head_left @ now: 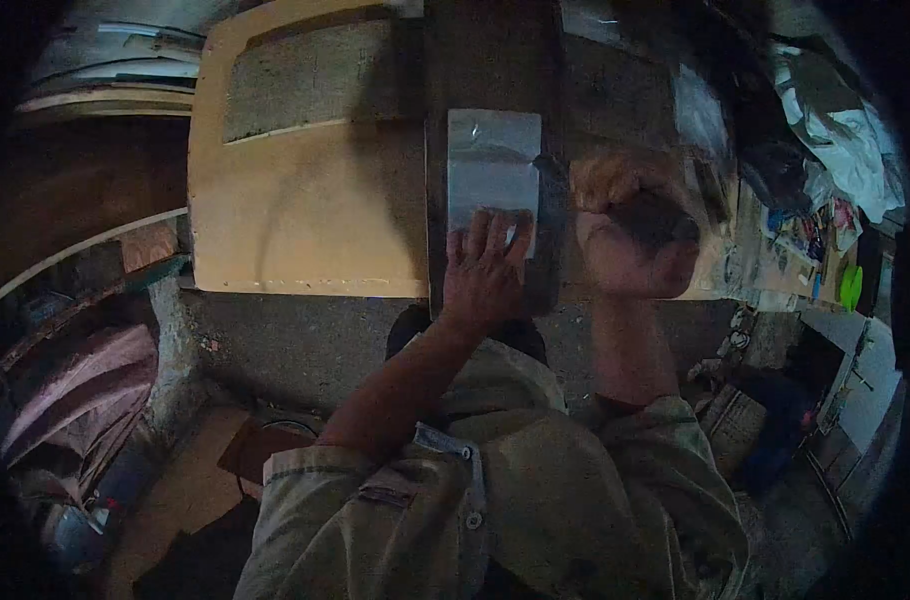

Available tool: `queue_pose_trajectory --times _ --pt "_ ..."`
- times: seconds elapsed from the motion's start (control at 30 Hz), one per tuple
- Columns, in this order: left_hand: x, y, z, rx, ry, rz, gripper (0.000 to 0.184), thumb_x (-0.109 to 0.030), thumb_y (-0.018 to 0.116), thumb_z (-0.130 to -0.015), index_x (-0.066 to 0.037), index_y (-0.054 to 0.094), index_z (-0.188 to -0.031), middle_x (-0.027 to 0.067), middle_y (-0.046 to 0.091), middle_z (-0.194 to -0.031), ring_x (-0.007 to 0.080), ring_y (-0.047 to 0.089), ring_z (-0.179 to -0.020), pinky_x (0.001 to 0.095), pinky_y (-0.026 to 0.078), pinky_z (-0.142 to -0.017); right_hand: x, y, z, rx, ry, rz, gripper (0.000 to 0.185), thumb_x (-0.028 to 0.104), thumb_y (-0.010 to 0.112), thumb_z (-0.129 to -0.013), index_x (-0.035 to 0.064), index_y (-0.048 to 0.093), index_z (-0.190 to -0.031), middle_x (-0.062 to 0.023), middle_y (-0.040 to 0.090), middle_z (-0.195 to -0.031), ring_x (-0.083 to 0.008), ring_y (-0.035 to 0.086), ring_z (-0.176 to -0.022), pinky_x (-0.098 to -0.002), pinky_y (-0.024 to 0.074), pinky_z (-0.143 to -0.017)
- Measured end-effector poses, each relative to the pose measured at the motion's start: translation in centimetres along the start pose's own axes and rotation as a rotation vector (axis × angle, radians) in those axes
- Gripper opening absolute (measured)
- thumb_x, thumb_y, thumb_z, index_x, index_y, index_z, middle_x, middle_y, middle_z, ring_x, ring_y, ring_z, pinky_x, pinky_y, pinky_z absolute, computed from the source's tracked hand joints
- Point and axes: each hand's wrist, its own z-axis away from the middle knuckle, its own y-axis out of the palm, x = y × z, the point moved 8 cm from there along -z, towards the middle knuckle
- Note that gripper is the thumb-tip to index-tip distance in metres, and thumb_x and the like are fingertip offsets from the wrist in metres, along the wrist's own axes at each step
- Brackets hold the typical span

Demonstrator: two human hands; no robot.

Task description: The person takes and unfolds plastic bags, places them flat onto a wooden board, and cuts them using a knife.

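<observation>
Grey sheet point(493, 175) lies under extended left fingers point(479, 237); right hand point(637, 250), fingers' grip unclear.

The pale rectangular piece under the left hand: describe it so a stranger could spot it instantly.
Find the big tan panel, then the dark board to its right. On that board lies the pale rectangular piece, partly covered by the left hand. Its light grey face stands out from the dark board around it.
</observation>
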Motion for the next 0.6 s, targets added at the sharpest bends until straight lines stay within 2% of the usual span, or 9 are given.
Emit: queue_pose_trajectory --times 0.07,0.13,0.27,0.37,0.43,0.47,0.57,0.6 --pt "0.1 0.4 0.3 0.049 -0.034 0.009 0.056 -0.026 0.062 -0.082 -0.012 0.047 -0.134 0.0122 0.041 -0.131 0.0329 0.035 -0.128 0.0546 0.027 -0.1 0.2 0.5 0.0 0.012 0.005 0.015 0.069 0.066 0.054 -0.084 -0.0016 0.055 -0.1 -0.01 0.053 -0.086 -0.0206 0.049 -0.08 -0.0359 0.0386 -0.076" --pt "0.1 0.4 0.3 -0.004 -0.01 0.002 0.054 -0.023 0.059 -0.083 -0.012 0.047 -0.134 0.0161 0.046 -0.13 0.0361 0.04 -0.128 0.0585 0.032 -0.098 1.4 1.3 -0.3 0.002 -0.07 -0.027 0.07 0.066 0.054 -0.084 -0.0017 0.054 -0.1 -0.0109 0.053 -0.086 -0.021 0.049 -0.08 -0.0367 0.0387 -0.079" --pt "0.1 0.1 0.3 -0.02 -0.011 0.022 0.049 -0.024 0.058 -0.083 -0.012 0.052 -0.13 0.0164 0.048 -0.128 0.0347 0.041 -0.126 0.0575 0.032 -0.096 -0.3 4.1 0.3 -0.046 0.042 -0.065 0.072 0.072 0.047 -0.081 0.0023 0.054 -0.097 -0.0111 0.051 -0.083 -0.0212 0.047 -0.077 -0.0394 0.036 -0.072" --pt "0.5 0.7 1.0 -0.085 0.024 0.018 0.046 -0.025 0.056 -0.085 -0.011 0.054 -0.128 0.0165 0.047 -0.13 0.0345 0.041 -0.127 0.0577 0.031 -0.097 -1.1 5.7 0.1 0.021 0.02 -0.202 0.073 0.072 0.05 -0.08 0.0014 0.054 -0.098 -0.0104 0.05 -0.084 -0.0212 0.046 -0.078 -0.0387 0.0355 -0.074" --pt "0.5 2.0 1.1 0.062 0.044 0.04 0.049 -0.028 0.056 -0.085 -0.011 0.051 -0.131 0.0161 0.046 -0.131 0.0355 0.04 -0.128 0.0579 0.03 -0.099 -0.6 6.9 -0.4 0.121 0.003 -0.243 0.072 0.071 0.051 -0.08 0.001 0.054 -0.097 -0.0096 0.049 -0.085 -0.0211 0.045 -0.078 -0.0383 0.0352 -0.074" --pt "0.5 1.8 1.0 0.06 0.042 0.039 0.049 -0.028 0.056 -0.085 -0.011 0.051 -0.131 0.0161 0.046 -0.131 0.0355 0.04 -0.128 0.0579 0.03 -0.099 -0.5 7.3 -0.5 0.156 -0.003 -0.257 0.071 0.07 0.051 -0.08 0.0009 0.054 -0.096 -0.0094 0.049 -0.085 -0.021 0.044 -0.078 -0.0381 0.0351 -0.074" --pt "0.5 0.6 0.7 -0.025 -0.014 0.107 0.049 -0.03 0.055 -0.087 -0.012 0.049 -0.132 0.0155 0.046 -0.132 0.0367 0.038 -0.13 0.0582 0.028 -0.101 -2.1 6.2 0.1 0.025 0.114 -0.246 0.066 0.065 0.052 -0.083 0.0001 0.055 -0.096 -0.0098 0.05 -0.085 -0.0209 0.045 -0.078 -0.0373 0.035 -0.073" --pt "0.6 1.1 0.6 0.06 -0.029 0.092 0.05 -0.031 0.054 -0.088 -0.012 0.047 -0.134 0.0158 0.044 -0.135 0.0367 0.036 -0.132 0.0585 0.027 -0.102 -2.6 5.8 0.3 -0.02 0.15 -0.243 0.065 0.063 0.052 -0.084 -0.0002 0.056 -0.096 -0.0099 0.05 -0.084 -0.0209 0.045 -0.078 -0.0371 0.035 -0.073"
